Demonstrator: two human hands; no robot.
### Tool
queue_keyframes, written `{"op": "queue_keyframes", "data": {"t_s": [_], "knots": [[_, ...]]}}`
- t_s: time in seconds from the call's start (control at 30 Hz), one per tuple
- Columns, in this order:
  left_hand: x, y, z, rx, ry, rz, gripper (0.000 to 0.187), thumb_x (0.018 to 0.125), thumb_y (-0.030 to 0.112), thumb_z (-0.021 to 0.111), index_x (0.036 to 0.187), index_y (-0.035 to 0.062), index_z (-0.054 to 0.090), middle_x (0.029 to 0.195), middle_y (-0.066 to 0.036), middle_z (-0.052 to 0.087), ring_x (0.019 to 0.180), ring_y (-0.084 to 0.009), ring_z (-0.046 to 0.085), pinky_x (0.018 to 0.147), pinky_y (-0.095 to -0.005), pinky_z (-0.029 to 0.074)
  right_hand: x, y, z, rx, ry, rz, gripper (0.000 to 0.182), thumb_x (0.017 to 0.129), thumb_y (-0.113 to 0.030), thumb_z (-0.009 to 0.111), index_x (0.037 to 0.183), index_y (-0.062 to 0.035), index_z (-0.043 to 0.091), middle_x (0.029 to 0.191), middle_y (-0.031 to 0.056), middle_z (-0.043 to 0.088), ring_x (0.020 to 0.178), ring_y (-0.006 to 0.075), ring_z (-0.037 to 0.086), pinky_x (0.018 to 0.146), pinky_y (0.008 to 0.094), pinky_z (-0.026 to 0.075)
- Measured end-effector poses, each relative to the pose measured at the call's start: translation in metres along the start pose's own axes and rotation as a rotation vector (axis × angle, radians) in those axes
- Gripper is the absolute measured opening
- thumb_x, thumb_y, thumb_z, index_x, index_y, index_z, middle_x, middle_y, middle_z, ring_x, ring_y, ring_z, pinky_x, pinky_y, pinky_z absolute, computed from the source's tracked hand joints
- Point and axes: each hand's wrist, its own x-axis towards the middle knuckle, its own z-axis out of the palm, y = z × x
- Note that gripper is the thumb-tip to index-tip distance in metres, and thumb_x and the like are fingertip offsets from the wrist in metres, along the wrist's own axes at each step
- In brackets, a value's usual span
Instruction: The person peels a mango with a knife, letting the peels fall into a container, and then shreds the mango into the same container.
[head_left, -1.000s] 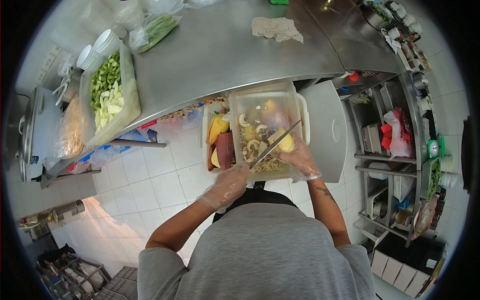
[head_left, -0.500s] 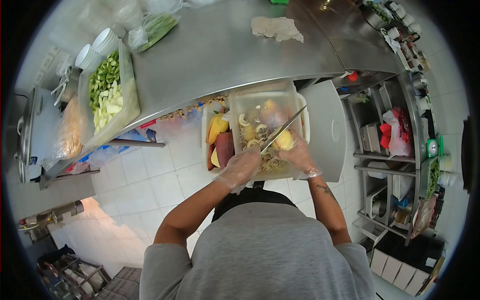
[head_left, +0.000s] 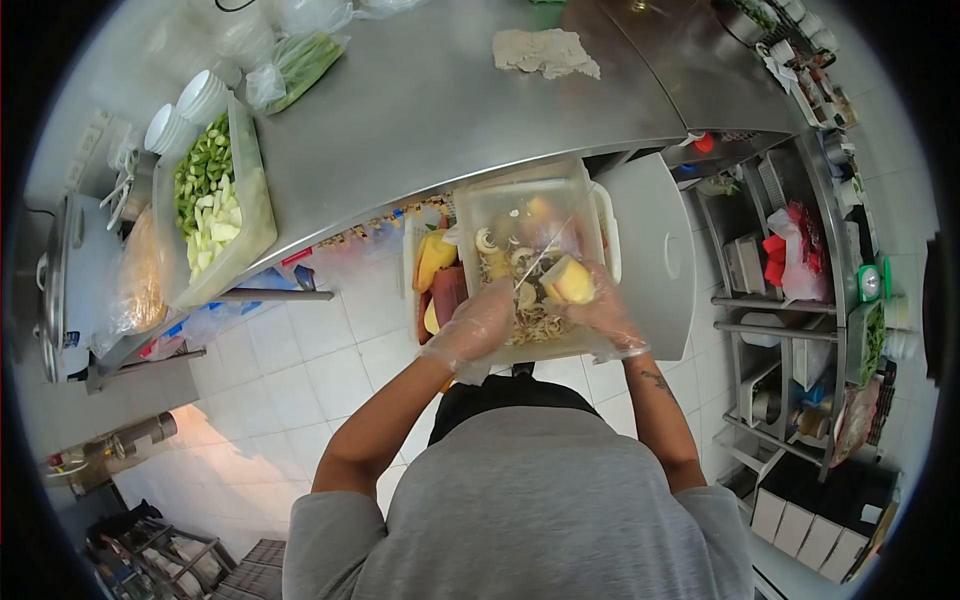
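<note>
My left hand (head_left: 478, 322), in a clear plastic glove, is closed round the handle of a knife (head_left: 545, 252). The blade points up and away to the right, seen nearly edge-on as a thin line. In my right hand (head_left: 606, 312), also gloved, is a pale yellow peeled chunk that looks like sweet potato (head_left: 570, 282), with a flat cut face showing. Both hands are over a translucent plastic tub (head_left: 468, 212). Thin peelings (head_left: 540, 326) and curled trimmings lie inside it. The knife blade appears apart from the chunk.
Left of the tub, a crate (head_left: 410, 255) holds yellow pieces and a reddish-purple sweet potato (head_left: 451, 290). A steel counter (head_left: 430, 120) runs in front, bearing a cloth (head_left: 546, 53) and a bin of cut green vegetables (head_left: 262, 200). Metal shelves (head_left: 775, 330) stand at the right.
The knife blade has turned from broadside to nearly edge-on. My right hand has turned the chunk, so its cut face now shows. My left hand has shifted slightly left.
</note>
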Motion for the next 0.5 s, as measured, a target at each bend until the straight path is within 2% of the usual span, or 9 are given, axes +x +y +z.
{"op": "queue_keyframes", "data": {"t_s": [0.03, 0.13, 0.3, 0.4, 0.5], "knots": [[-0.006, 0.0, -0.001, 0.002, 0.01, 0.024, 0.02, 0.085, 0.003, 0.048, 0.103, -0.0042, 0.043, 0.091, -0.03, 0.06, 0.086, -0.0457, 0.06, 0.075, -0.0505, 0.047, -0.003, -0.013, -0.004, 0.12, -0.018, 0.031, 0.073, 0.067, -0.015, 0.081, 0.129, 0.0013, 0.047, 0.118, 0.0118, 0.059, 0.107, 0.0187, 0.058, 0.09, 0.0313, 0.049], [-0.023, 0.007, -0.001, 0.015, 0.021, 0.07, 0.023, 0.084, 0.002, 0.047, 0.106, -0.0045, 0.043, 0.091, -0.03, 0.06, 0.086, -0.0458, 0.06, 0.075, -0.051, 0.047, -0.009, -0.039, -0.005, 0.147, 0.046, 0.095, 0.079, 0.067, -0.015, 0.082, 0.131, 0.0048, 0.042, 0.116, 0.0121, 0.059, 0.104, 0.0188, 0.059, 0.089, 0.031, 0.05], [-0.046, 0.019, -0.01, 0.095, -0.037, 0.047, 0.024, 0.082, -0.002, 0.046, 0.106, -0.0061, 0.044, 0.09, -0.028, 0.061, 0.091, -0.0435, 0.06, 0.077, -0.0505, 0.047, -0.003, -0.022, -0.007, 0.034, 0.08, 0.082, 0.079, 0.067, -0.017, 0.081, 0.132, 0.0055, 0.041, 0.112, 0.0124, 0.06, 0.102, 0.0197, 0.059, 0.088, 0.0304, 0.049], [-0.052, 0.014, -0.006, 0.11, 0.002, 0.084, 0.025, 0.082, -0.002, 0.046, 0.106, -0.006, 0.044, 0.09, -0.027, 0.062, 0.09, -0.0428, 0.061, 0.077, -0.0502, 0.047, 0.0, -0.022, -0.007, -0.021, 0.09, 0.107, 0.077, 0.066, -0.016, 0.081, 0.129, 0.005, 0.042, 0.112, 0.0118, 0.059, 0.103, 0.0199, 0.058, 0.09, 0.0302, 0.048], [-0.054, 0.008, -0.004, 0.126, -0.044, 0.077, 0.034, 0.082, -0.001, 0.046, 0.116, -0.0074, 0.045, 0.097, -0.027, 0.06, 0.093, -0.0425, 0.06, 0.076, -0.0494, 0.048, 0.003, -0.021, -0.008, 0.01, 0.069, 0.096, 0.075, 0.066, -0.015, 0.081, 0.128, 0.005, 0.043, 0.111, 0.0116, 0.059, 0.103, 0.0195, 0.058, 0.091, 0.03, 0.046]]}}
